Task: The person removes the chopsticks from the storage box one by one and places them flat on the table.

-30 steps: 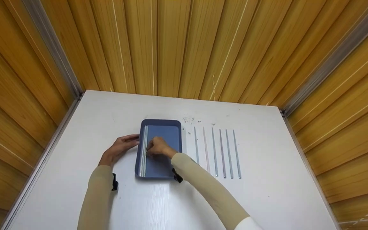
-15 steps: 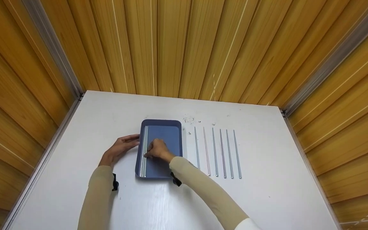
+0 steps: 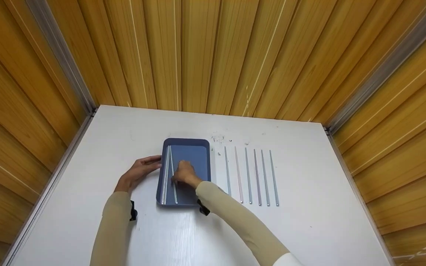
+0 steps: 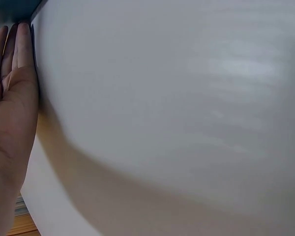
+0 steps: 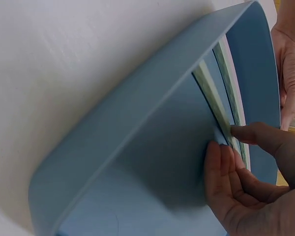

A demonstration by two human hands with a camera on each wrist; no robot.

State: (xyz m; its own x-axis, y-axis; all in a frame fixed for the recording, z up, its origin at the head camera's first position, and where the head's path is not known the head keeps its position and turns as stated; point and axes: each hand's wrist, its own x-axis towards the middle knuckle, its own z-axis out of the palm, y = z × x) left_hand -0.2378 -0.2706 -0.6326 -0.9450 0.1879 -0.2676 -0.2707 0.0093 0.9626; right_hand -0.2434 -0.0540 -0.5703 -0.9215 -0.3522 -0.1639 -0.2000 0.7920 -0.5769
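A blue rectangular tray [image 3: 192,153] lies on the white table. My right hand [image 3: 185,173] is inside it and pinches a thin pale green chopstick [image 5: 211,93] between thumb and fingertips. In the right wrist view, this chopstick slants apart from a green one [image 5: 228,71] and a pinkish one beside it, which lie along the tray's left wall. The far ends come together in the head view. My left hand [image 3: 141,170] is outside the tray, its fairly straight fingers [image 4: 23,46] against the left wall.
Several pastel chopsticks [image 3: 249,175] lie side by side on the table [image 3: 309,184], right of the tray. Small dark marks [image 3: 218,138] dot the surface behind them. Wood-patterned panels [image 3: 198,55] with metal corner rails enclose the table's back and sides.
The near end of the pinched chopstick has swung right, away from the others at the left wall. My right hand has shifted slightly right with it. The left hand stays put.
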